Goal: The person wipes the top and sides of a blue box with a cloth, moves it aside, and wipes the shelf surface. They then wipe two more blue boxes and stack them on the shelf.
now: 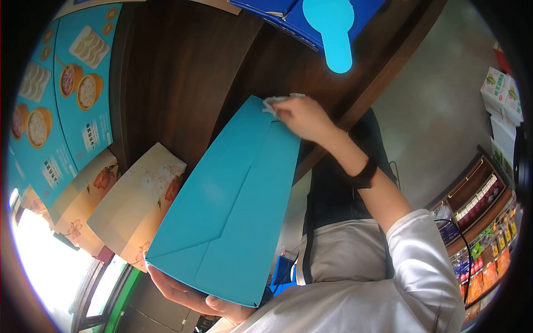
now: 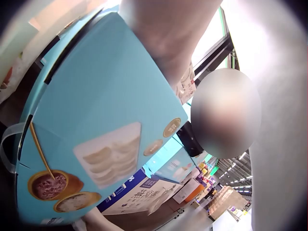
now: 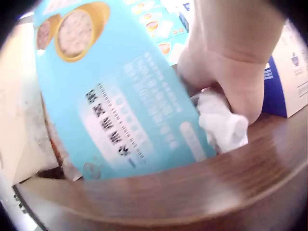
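Observation:
A tall teal carton (image 1: 227,200) stands tilted between my two hands, its plain folded side facing up in the head view. My left hand (image 1: 186,297) grips its near end from below, the thumb at the edge. At the far corner my right hand (image 1: 308,117) pinches a crumpled white cloth (image 1: 272,104) against the carton. In the right wrist view the bunched cloth (image 3: 221,125) lies along the carton's edge, just above the wooden shelf (image 3: 144,197). Pictures of bowls and dumplings cover the carton's other face (image 2: 106,96) in the left wrist view.
More teal cartons (image 1: 83,127) line the left side, beside beige floral boxes (image 1: 130,205). Dark blue boxes (image 1: 266,14) sit at the top. The brown shelf edge (image 1: 388,66) runs diagonally past my right arm. Stocked racks (image 1: 483,222) stand at the far right.

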`<state>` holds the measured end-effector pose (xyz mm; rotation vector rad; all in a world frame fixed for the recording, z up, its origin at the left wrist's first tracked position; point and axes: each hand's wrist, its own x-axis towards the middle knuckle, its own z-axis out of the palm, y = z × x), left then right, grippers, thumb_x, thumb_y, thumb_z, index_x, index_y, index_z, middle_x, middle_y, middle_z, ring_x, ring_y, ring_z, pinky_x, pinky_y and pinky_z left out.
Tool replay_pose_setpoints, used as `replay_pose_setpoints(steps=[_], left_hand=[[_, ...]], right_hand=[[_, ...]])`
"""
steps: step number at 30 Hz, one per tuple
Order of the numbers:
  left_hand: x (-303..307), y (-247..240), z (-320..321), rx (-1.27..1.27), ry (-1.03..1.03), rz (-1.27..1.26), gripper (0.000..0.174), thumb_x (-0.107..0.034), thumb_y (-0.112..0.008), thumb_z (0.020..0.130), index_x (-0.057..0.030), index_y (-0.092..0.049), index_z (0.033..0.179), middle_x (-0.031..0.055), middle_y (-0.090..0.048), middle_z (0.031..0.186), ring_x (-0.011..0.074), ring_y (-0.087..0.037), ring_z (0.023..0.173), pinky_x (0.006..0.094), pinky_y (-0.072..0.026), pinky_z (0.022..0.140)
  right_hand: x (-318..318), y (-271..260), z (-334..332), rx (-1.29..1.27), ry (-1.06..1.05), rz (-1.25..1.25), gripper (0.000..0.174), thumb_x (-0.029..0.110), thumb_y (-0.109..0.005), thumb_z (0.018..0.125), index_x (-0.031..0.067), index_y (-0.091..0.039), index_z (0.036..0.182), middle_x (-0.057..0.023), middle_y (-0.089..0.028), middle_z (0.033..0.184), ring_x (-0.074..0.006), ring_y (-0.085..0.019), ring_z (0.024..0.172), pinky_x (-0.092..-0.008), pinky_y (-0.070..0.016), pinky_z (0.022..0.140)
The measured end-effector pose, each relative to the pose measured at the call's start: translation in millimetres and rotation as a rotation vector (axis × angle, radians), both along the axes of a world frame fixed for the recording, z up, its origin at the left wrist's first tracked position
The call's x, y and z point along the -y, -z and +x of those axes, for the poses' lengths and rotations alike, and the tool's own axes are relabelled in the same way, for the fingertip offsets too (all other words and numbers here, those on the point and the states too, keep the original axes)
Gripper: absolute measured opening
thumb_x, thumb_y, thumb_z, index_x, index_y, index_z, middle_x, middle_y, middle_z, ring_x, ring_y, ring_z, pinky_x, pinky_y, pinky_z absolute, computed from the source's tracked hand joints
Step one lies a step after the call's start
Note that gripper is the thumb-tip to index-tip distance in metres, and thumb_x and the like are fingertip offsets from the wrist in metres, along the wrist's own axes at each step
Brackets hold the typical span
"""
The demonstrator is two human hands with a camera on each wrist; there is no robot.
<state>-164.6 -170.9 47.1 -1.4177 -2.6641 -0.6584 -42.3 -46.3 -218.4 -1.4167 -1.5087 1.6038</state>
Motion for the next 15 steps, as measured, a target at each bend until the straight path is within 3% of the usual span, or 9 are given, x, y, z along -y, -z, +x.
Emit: replay_pose_setpoints(steps=[2, 9, 11, 15], left_hand=[[-2, -1, 2, 0.029, -0.049, -0.014, 0.095, -0.075, -0.035, 0.082, -0.001, -0.024, 0.141, 0.0198, -0.033, 0.142, 0.0317, -0.034, 0.132, 0.0488, -0.032, 0.106], [-2, -1, -7, 0.041, -0.044, 0.0, 0.093, -0.074, -0.036, 0.082, -0.0025, -0.026, 0.14, 0.0177, -0.034, 0.142, 0.0313, -0.034, 0.132, 0.0495, -0.03, 0.108], [-7, -1, 0, 0.043, -0.041, 0.015, 0.092, -0.074, -0.037, 0.082, -0.0027, -0.026, 0.14, 0.0176, -0.033, 0.143, 0.0316, -0.033, 0.133, 0.0494, -0.0296, 0.108], [-16, -3, -1, 0.032, -0.009, -0.003, 0.093, -0.073, -0.039, 0.082, -0.0011, -0.027, 0.139, 0.0186, -0.032, 0.143, 0.0324, -0.032, 0.133, 0.0492, -0.0295, 0.107]], right_hand=[[10, 2, -7, 0.181, -0.116, 0.099, 0.021, 0.015, -0.051, 0.085, 0.0075, -0.068, 0.095, -0.0169, -0.065, 0.08, -0.0351, -0.064, 0.072, -0.046, -0.0516, 0.069], [15, -11, 18, 0.381, -0.252, 0.031, 0.018, 0.01, -0.052, 0.083, 0.0013, -0.066, 0.09, -0.0207, -0.064, 0.079, -0.0375, -0.064, 0.072, -0.0452, -0.053, 0.07], [7, -15, 20, 0.413, -0.366, -0.085, 0.017, 0.009, -0.054, 0.082, 0.0003, -0.066, 0.09, -0.0222, -0.063, 0.076, -0.0382, -0.063, 0.071, -0.0445, -0.0534, 0.07], [30, -19, 10, 0.416, -0.251, 0.116, 0.017, 0.008, -0.054, 0.081, 0.0013, -0.066, 0.091, -0.0213, -0.064, 0.081, -0.0381, -0.063, 0.071, -0.0451, -0.0531, 0.068]])
